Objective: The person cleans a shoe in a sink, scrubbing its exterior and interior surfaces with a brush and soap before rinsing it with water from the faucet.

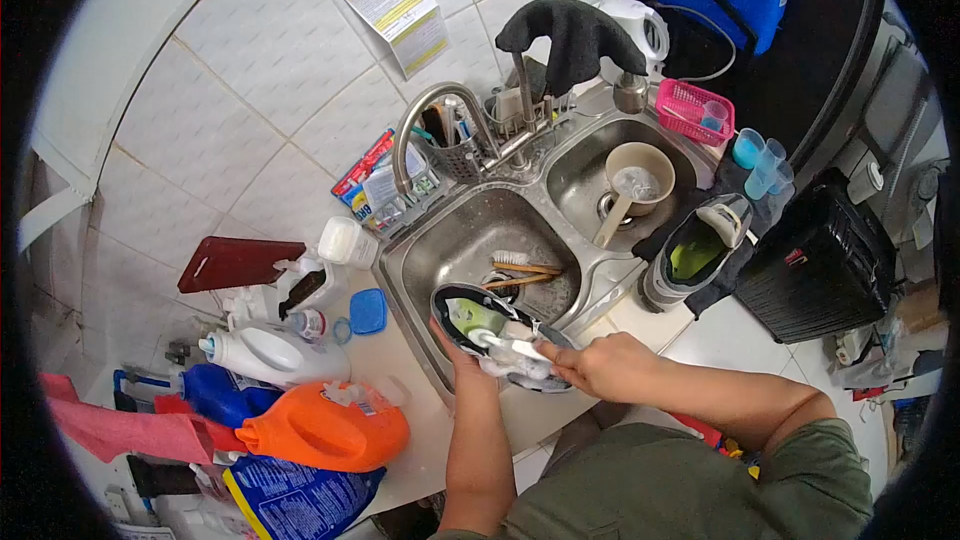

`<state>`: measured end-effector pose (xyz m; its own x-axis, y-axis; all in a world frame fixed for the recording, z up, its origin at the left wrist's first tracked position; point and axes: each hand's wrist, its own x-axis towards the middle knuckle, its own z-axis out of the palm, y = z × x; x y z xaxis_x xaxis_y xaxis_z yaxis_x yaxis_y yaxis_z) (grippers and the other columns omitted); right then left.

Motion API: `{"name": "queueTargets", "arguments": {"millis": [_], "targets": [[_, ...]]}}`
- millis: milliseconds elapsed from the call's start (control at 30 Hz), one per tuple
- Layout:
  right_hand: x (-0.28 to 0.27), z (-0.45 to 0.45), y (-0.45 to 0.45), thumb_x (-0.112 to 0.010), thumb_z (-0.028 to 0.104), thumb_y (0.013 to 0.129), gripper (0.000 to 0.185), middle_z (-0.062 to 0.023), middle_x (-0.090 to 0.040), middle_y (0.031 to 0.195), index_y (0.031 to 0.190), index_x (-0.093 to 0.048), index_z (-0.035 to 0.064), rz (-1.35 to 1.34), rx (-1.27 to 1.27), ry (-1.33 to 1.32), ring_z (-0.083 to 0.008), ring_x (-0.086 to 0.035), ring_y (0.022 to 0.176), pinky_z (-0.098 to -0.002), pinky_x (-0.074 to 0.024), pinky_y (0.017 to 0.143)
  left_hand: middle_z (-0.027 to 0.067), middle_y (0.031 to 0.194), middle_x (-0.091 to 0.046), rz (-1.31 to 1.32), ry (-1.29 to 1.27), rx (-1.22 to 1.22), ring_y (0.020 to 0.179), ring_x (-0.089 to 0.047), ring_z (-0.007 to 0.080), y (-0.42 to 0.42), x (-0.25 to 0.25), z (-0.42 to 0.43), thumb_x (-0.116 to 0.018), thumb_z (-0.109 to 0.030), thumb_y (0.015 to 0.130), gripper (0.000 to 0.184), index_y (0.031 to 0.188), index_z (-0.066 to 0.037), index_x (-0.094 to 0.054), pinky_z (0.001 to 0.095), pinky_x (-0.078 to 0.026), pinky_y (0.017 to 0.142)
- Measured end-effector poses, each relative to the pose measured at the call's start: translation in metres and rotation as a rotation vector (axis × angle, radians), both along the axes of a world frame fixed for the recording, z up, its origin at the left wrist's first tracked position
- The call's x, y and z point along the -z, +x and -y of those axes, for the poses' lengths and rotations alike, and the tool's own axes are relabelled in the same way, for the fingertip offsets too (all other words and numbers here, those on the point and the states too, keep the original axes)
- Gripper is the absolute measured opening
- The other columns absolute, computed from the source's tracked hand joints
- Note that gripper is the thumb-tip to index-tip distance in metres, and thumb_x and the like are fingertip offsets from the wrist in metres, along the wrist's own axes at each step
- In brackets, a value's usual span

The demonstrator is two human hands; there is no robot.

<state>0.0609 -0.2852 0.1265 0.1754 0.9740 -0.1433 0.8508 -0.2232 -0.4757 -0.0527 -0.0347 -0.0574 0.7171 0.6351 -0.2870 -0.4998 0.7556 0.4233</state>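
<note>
My left hand [462, 352] is closed around a shoe [470, 308] from below, over the front edge of the left sink basin [440, 240]. The shoe has a dark rim and a green insole, and white foam lies on it. In my closed right hand [605, 368] is a white-handled brush [520, 347], its head against the inside of the shoe. Two wooden-handled brushes [525, 267] rest in the basin by the drain. The matching shoe [683, 265] stands on a dark cloth [725, 285] to the right.
In the right basin [570, 180] sits a beige dipper [640, 165]. A curved faucet [440, 90] rises behind. On the left are an orange jug [330, 427], a white bottle [275, 355] and a blue lid [368, 311]. Plastic cups [765, 168] and a pink basket [690, 110] stand right.
</note>
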Motion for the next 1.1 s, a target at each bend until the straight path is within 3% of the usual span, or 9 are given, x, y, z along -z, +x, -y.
{"name": "queueTargets", "arguments": {"millis": [233,367,567,600,700,867,933,967,1100], "targets": [[0.020,-0.042,-0.006,-0.050,0.035,0.099,0.045,-0.0191,-0.066,0.066,0.141,-0.051,0.0187,-0.006,0.120,0.125,-0.0377,-0.067,0.058,-0.0506,-0.0520,0.051,0.0108,0.120,-0.067,-0.017,0.025,-0.048,0.107,-0.063,0.0321,0.002,0.003,0.003,-0.049,-0.071,0.087,0.071,0.125,-0.013,-0.063,0.0481,-0.051,0.095],[-0.008,-0.003,0.011,-0.051,0.029,0.097,0.055,-0.0149,-0.066,0.064,0.149,-0.040,0.0161,0.040,-0.071,-0.015,-0.0331,-0.066,0.055,-0.0471,-0.0532,0.051,0.0098,0.121,-0.066,-0.103,0.012,-0.079,0.109,-0.063,0.0309,-0.001,0.015,-0.001,-0.047,-0.072,0.087,0.071,0.127,-0.015,-0.062,0.0489,-0.051,0.095],[0.027,-0.050,-0.016,-0.054,0.018,0.089,0.070,-0.0133,-0.072,0.078,0.154,-0.028,0.0113,0.220,0.044,0.137,-0.0307,-0.071,0.066,-0.0447,-0.0561,0.056,0.0079,0.118,-0.067,-0.052,0.011,-0.095,0.106,-0.063,0.0296,0.009,0.001,0.007,-0.043,-0.066,0.092,0.062,0.124,-0.016,-0.063,0.0473,-0.052,0.095],[0.019,-0.040,-0.016,-0.053,0.018,0.090,0.069,-0.0135,-0.072,0.078,0.154,-0.028,0.0098,0.178,0.050,0.050,-0.0307,-0.071,0.067,-0.0441,-0.0566,0.057,0.0071,0.116,-0.067,-0.150,0.014,-0.093,0.106,-0.064,0.0291,0.013,-0.040,0.024,-0.043,-0.065,0.092,0.061,0.123,-0.016,-0.063,0.0466,-0.052,0.094],[0.009,-0.025,-0.014,-0.052,0.021,0.093,0.068,-0.0164,-0.072,0.078,0.155,-0.027,0.0128,0.115,0.137,-0.024,-0.0325,-0.071,0.067,-0.0466,-0.0567,0.059,0.0073,0.115,-0.067,-0.147,0.031,-0.127,0.105,-0.064,0.0287,0.019,-0.027,0.021,-0.045,-0.067,0.091,0.063,0.123,-0.016,-0.063,0.0460,-0.053,0.093],[0.070,-0.072,0.012,-0.053,0.032,0.098,0.050,-0.0182,-0.070,0.078,0.146,-0.047,0.0188,-0.183,0.175,0.192,-0.0344,-0.069,0.067,-0.0492,-0.0551,0.063,0.0067,0.122,-0.066,-0.049,0.007,-0.020,0.110,-0.062,0.0305,0.003,0.001,0.003,-0.046,-0.071,0.089,0.067,0.128,-0.018,-0.062,0.0478,-0.050,0.097],[0.068,-0.056,0.031,-0.053,0.037,0.098,0.045,-0.0184,-0.070,0.081,0.140,-0.055,0.0211,-0.456,0.104,0.211,-0.0357,-0.069,0.068,-0.0509,-0.0546,0.068,0.0068,0.117,-0.067,-0.237,-0.079,-0.050,0.106,-0.063,0.0299,0.002,-0.033,0.012,-0.046,-0.069,0.089,0.065,0.124,-0.017,-0.063,0.0478,-0.051,0.094],[0.049,-0.049,0.034,-0.053,0.037,0.098,0.045,-0.0187,-0.070,0.081,0.140,-0.055,0.0215,-0.370,0.057,0.147,-0.0357,-0.069,0.068,-0.0504,-0.0547,0.067,0.0065,0.111,-0.069,-0.266,-0.133,-0.029,0.101,-0.065,0.0287,0.006,-0.060,0.022,-0.042,-0.065,0.094,0.060,0.119,-0.016,-0.064,0.0461,-0.053,0.090],[-0.005,-0.048,0.028,-0.053,0.027,0.096,0.051,-0.0164,-0.071,0.079,0.146,-0.047,0.0186,0.068,-0.064,-0.008,-0.0309,-0.071,0.067,-0.0451,-0.0551,0.060,0.0074,0.125,-0.064,-0.160,-0.029,-0.025,0.112,-0.061,0.0303,0.008,-0.009,0.012,-0.045,-0.071,0.090,0.068,0.130,-0.018,-0.060,0.0474,-0.049,0.100]]}}
